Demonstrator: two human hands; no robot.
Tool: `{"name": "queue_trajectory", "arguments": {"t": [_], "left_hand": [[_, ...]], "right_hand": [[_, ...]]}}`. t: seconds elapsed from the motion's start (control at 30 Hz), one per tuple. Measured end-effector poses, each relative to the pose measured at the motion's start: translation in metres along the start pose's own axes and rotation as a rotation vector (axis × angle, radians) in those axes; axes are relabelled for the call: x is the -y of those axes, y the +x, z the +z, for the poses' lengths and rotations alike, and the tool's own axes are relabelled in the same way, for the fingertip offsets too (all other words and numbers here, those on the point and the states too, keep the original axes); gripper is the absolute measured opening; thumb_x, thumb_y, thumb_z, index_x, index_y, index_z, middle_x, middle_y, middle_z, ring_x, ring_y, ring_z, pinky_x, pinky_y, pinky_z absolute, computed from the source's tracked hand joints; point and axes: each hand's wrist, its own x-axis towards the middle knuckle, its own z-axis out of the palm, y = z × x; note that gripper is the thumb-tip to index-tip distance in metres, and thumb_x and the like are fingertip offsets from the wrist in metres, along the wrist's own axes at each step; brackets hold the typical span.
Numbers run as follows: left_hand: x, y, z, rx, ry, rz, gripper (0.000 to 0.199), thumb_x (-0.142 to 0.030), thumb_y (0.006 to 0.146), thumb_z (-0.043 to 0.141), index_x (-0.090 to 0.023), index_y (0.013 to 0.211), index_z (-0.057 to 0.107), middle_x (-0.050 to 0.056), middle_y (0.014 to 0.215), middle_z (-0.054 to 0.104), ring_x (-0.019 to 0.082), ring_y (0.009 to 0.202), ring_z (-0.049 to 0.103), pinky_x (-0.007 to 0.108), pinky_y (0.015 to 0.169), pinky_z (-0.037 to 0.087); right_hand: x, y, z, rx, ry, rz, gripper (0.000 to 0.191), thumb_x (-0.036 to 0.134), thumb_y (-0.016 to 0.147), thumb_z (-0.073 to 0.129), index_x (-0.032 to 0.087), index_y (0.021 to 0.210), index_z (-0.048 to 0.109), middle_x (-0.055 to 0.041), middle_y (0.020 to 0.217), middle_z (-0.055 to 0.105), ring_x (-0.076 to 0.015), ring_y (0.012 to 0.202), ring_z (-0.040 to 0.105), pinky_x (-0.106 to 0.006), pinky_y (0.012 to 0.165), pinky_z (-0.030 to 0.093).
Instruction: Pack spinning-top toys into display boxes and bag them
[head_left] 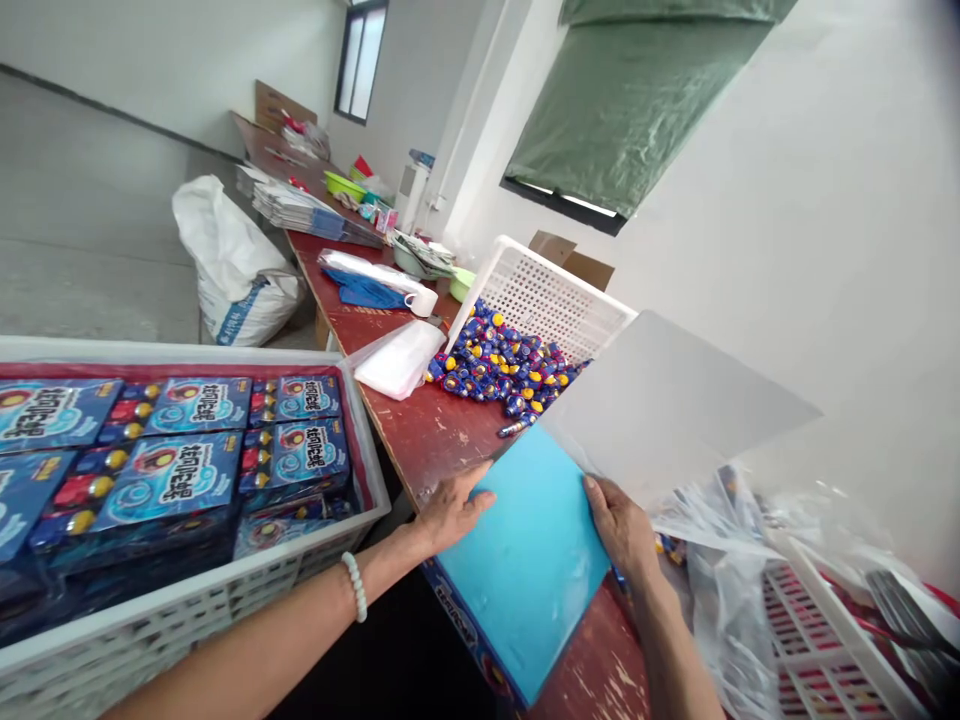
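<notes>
A box (525,570) with a plain light-blue top and a printed dark-blue side lies at the red table's near edge. My left hand (454,508) rests at its left edge, thumb and forefinger stretched out and apart on the blue surface. My right hand (621,530) grips the opposite edge, thumb on top; its other fingers are mostly hidden. From the far side of the box rises a large greyish sheet or flap (675,400), tilted to the right; whether it is joined to the box I cannot tell.
To the left stands a white crate (300,560) of printed blue packs (180,480). Small blue-and-yellow items (510,365) spill from a tipped white basket (555,295). Clear bags (712,570) and another basket (817,620) lie right. Plastic bags (401,360) and a mug (421,300) lie beyond.
</notes>
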Motion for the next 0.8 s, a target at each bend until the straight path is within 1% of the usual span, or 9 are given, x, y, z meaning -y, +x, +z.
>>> {"name": "queue_trajectory", "arguments": {"t": [0.07, 0.13, 0.2, 0.27, 0.37, 0.43, 0.5, 0.67, 0.8], "left_hand": [[0.008, 0.001, 0.007, -0.036, 0.071, 0.013, 0.047, -0.027, 0.082, 0.054, -0.013, 0.127, 0.057, 0.013, 0.132, 0.058, 0.029, 0.125, 0.050, 0.047, 0.110, 0.036], [0.011, 0.001, 0.010, -0.054, 0.117, 0.041, 0.046, -0.023, 0.082, 0.052, -0.013, 0.126, 0.058, 0.013, 0.130, 0.059, 0.027, 0.123, 0.053, 0.045, 0.109, 0.038], [0.010, 0.000, 0.009, -0.064, 0.143, 0.073, 0.045, -0.023, 0.084, 0.050, -0.015, 0.127, 0.058, 0.011, 0.130, 0.059, 0.024, 0.122, 0.054, 0.040, 0.109, 0.040], [0.009, -0.001, 0.004, -0.084, 0.162, 0.091, 0.044, -0.025, 0.085, 0.050, -0.016, 0.128, 0.056, 0.010, 0.131, 0.058, 0.022, 0.122, 0.054, 0.037, 0.108, 0.041], [0.006, -0.002, -0.002, -0.126, 0.191, 0.086, 0.047, -0.028, 0.085, 0.052, -0.013, 0.130, 0.054, 0.012, 0.132, 0.058, 0.022, 0.121, 0.055, 0.037, 0.107, 0.043], [0.006, -0.002, -0.004, -0.140, 0.211, 0.083, 0.048, -0.028, 0.085, 0.053, -0.012, 0.130, 0.054, 0.012, 0.130, 0.059, 0.022, 0.119, 0.057, 0.036, 0.106, 0.044], [0.006, -0.002, -0.005, -0.141, 0.235, 0.089, 0.048, -0.028, 0.085, 0.053, -0.010, 0.129, 0.054, 0.012, 0.129, 0.060, 0.021, 0.118, 0.058, 0.034, 0.105, 0.045], [0.013, -0.001, 0.001, -0.115, 0.343, 0.145, 0.047, -0.025, 0.086, 0.050, -0.008, 0.130, 0.053, 0.014, 0.129, 0.059, 0.022, 0.120, 0.056, 0.035, 0.105, 0.044], [0.013, -0.007, 0.010, 0.015, 0.459, 0.256, 0.031, -0.018, 0.087, 0.046, -0.013, 0.109, 0.067, 0.012, 0.121, 0.064, 0.025, 0.121, 0.054, 0.042, 0.110, 0.039]], "right_hand": [[0.002, -0.002, 0.004, -0.058, 0.031, -0.006, 0.049, 0.059, 0.083, 0.041, 0.020, 0.090, 0.071, -0.0105, 0.100, 0.067, -0.0306, 0.103, 0.055, -0.040, 0.090, 0.039], [0.003, -0.002, 0.006, -0.101, 0.084, 0.003, 0.045, 0.056, 0.079, 0.048, 0.021, 0.095, 0.072, -0.0101, 0.098, 0.066, -0.0313, 0.104, 0.053, -0.043, 0.093, 0.036], [0.002, 0.000, 0.007, -0.130, 0.173, 0.032, 0.047, 0.057, 0.078, 0.049, 0.022, 0.102, 0.070, -0.0083, 0.093, 0.067, -0.0293, 0.097, 0.056, -0.041, 0.088, 0.039], [-0.003, 0.003, 0.008, -0.148, 0.293, 0.079, 0.051, 0.061, 0.079, 0.046, 0.019, 0.098, 0.070, -0.0069, 0.082, 0.067, -0.0253, 0.081, 0.058, -0.036, 0.073, 0.045], [-0.011, 0.007, 0.015, -0.176, 0.472, 0.141, 0.058, 0.067, 0.079, 0.044, 0.015, 0.091, 0.066, -0.0033, 0.064, 0.061, -0.0186, 0.057, 0.054, -0.030, 0.054, 0.044], [-0.015, 0.009, 0.022, -0.205, 0.554, 0.154, 0.061, 0.069, 0.076, 0.046, 0.015, 0.096, 0.064, -0.0032, 0.066, 0.063, -0.0170, 0.054, 0.055, -0.029, 0.052, 0.046], [-0.018, 0.008, 0.027, -0.222, 0.578, 0.140, 0.062, 0.070, 0.073, 0.050, 0.015, 0.099, 0.064, -0.0058, 0.076, 0.067, -0.0179, 0.061, 0.059, -0.030, 0.057, 0.049], [-0.019, 0.006, 0.025, -0.139, 0.369, 0.043, 0.044, 0.055, 0.079, 0.053, 0.018, 0.096, 0.070, -0.0080, 0.093, 0.071, -0.0228, 0.087, 0.063, -0.034, 0.077, 0.050], [-0.005, 0.003, 0.034, 0.005, 0.045, 0.033, 0.017, 0.032, 0.081, 0.061, 0.018, 0.083, 0.071, -0.0091, 0.090, 0.070, -0.0260, 0.091, 0.063, -0.043, 0.086, 0.046]]}}
